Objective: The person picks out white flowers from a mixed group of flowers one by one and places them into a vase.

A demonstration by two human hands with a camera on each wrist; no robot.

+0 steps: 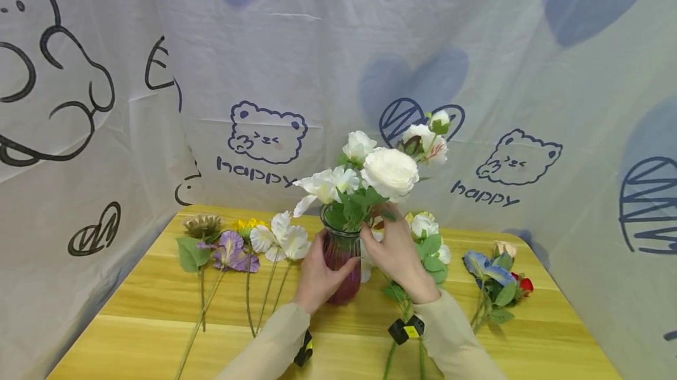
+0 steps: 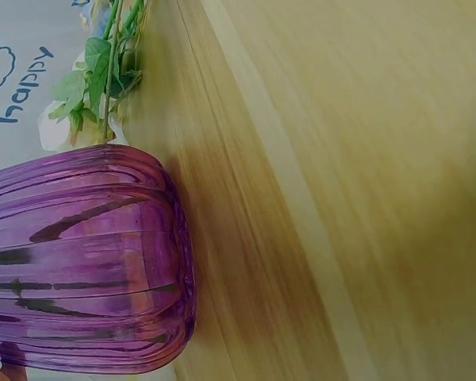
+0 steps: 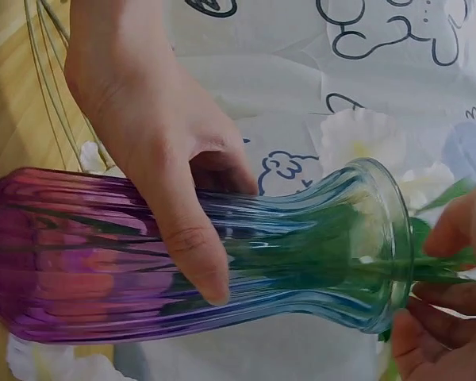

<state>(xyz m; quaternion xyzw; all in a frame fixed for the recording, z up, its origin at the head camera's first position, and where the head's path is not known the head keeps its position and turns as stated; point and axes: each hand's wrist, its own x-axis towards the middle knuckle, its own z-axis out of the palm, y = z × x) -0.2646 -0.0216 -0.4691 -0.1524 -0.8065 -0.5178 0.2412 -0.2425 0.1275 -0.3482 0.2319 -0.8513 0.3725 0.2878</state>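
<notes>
One vase stands upright at the frame's centre, the left hand wrapped round its body. The right hand is nearer the rim — its fingers curl round stems just above, which slant down inside, roughly along the vase's long axis.

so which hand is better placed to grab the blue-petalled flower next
Probably the right hand: it's nearer that blue-petalled flower, while the left hand grips the ribbed purple-to-blue glass vase.
</notes>
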